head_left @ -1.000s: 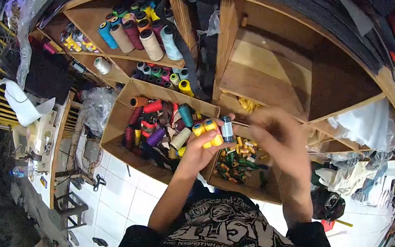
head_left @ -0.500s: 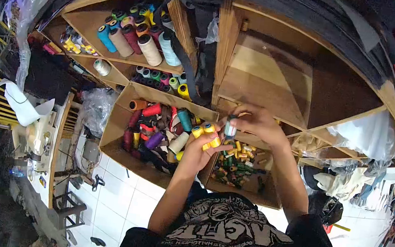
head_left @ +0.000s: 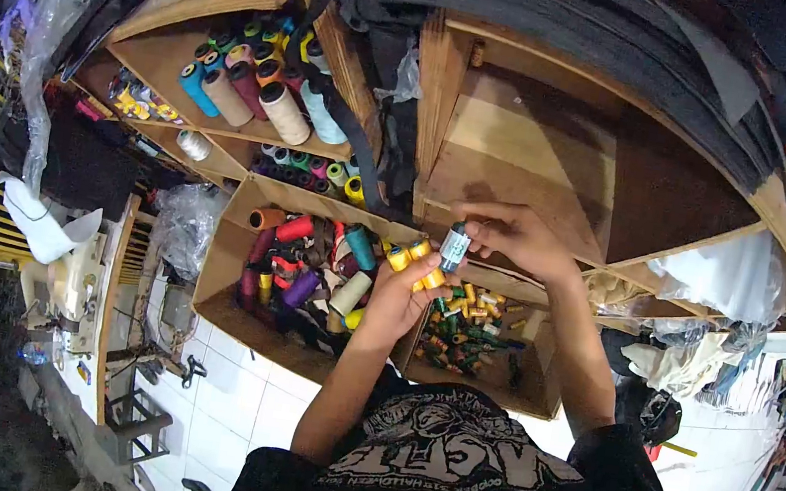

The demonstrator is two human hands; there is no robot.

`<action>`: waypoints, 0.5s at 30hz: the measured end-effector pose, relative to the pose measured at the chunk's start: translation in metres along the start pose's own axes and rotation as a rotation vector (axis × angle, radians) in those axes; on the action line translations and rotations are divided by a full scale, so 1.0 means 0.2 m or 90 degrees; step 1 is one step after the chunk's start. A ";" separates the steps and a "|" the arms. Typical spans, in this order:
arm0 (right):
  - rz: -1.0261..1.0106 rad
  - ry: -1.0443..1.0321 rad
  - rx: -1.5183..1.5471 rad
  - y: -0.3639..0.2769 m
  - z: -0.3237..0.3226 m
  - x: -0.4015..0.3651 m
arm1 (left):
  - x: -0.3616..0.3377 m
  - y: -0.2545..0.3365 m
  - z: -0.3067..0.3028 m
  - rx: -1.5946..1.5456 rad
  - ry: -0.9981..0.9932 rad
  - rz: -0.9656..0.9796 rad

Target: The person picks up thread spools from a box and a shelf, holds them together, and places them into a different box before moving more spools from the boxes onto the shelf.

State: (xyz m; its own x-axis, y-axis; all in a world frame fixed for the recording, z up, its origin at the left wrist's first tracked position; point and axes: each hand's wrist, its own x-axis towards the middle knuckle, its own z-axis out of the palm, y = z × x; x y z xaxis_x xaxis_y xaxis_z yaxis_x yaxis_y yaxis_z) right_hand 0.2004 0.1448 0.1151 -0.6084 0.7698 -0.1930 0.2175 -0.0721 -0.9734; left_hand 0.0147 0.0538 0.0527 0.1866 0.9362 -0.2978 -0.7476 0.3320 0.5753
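My left hand (head_left: 392, 302) is closed around several small yellow thread spools (head_left: 408, 257), held palm up over the boxes. Between the thumb and fingers of my right hand (head_left: 526, 241) is a dark thread spool (head_left: 454, 247) with a pale label turned upward. Its lower end is right at my left fingertips, beside the yellow spools. Below the hands, a cardboard box (head_left: 533, 391) holds many small yellow and green spools (head_left: 465, 328). Larger cones of thread (head_left: 349, 292) in red, purple, cream and teal fill the box to its left.
Wooden shelves rise behind the boxes. Tall thread cones (head_left: 284, 113) stand on the left shelf, with smaller cones (head_left: 319, 167) below. Dark folded fabric (head_left: 544, 26) lies along the top. A sewing machine (head_left: 69, 300) is at the far left, and a stool (head_left: 137, 426) stands on the tiled floor.
The dark spool has turned so that its label shows more fully, and it sits closer to my left fingers. My left hand keeps hold of the yellow spools. The view has shifted slightly.
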 end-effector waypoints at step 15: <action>-0.159 0.156 -0.415 0.29 -0.17 0.48 | 0.49 -0.15 0.02 0.041 0.175 0.154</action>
State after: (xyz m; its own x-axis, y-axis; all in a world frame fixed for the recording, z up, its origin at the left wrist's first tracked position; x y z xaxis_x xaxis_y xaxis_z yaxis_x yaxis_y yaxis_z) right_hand 0.1802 0.2363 0.0434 -0.5273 0.8392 0.1327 0.5503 0.4564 -0.6992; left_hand 0.0572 0.1356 0.0088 -0.1753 0.9254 -0.3359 -0.7058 0.1198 0.6982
